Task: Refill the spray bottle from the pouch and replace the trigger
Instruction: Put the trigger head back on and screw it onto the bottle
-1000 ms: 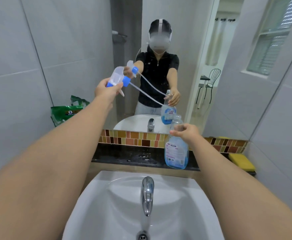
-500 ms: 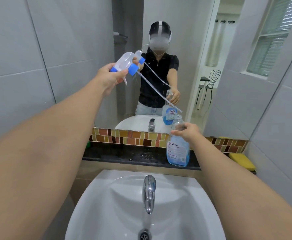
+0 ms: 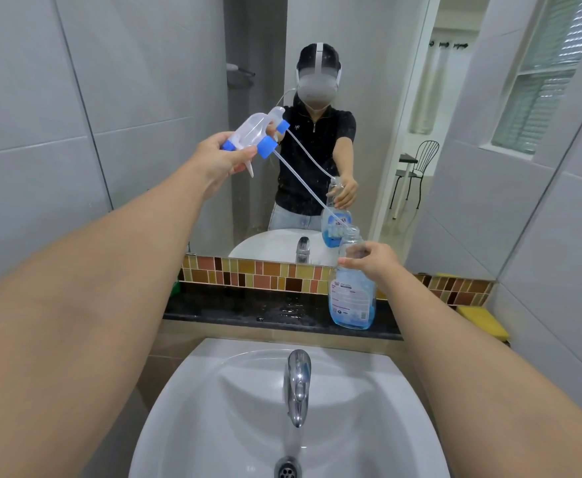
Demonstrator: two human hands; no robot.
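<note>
My left hand (image 3: 219, 160) holds the clear trigger head (image 3: 250, 134) with blue nozzle and blue collar up in front of the mirror. Its long dip tube (image 3: 303, 188) slants down to the right, its tip at the open mouth of the spray bottle (image 3: 351, 294). The clear bottle holds blue liquid in its lower part and stands on the dark ledge (image 3: 248, 310). My right hand (image 3: 372, 263) grips the bottle's neck. The pouch is hidden at the left behind my forearm.
A white basin (image 3: 213, 408) with a chrome tap (image 3: 296, 384) lies below the ledge. A mosaic tile strip (image 3: 265, 277) runs under the mirror. A yellow sponge (image 3: 479, 320) sits at the ledge's right end. Grey tiled walls close both sides.
My left hand has lifted the trigger head up and to the right, drawing the dip tube almost out of the bottle. The view has shifted, hiding the green pouch.
</note>
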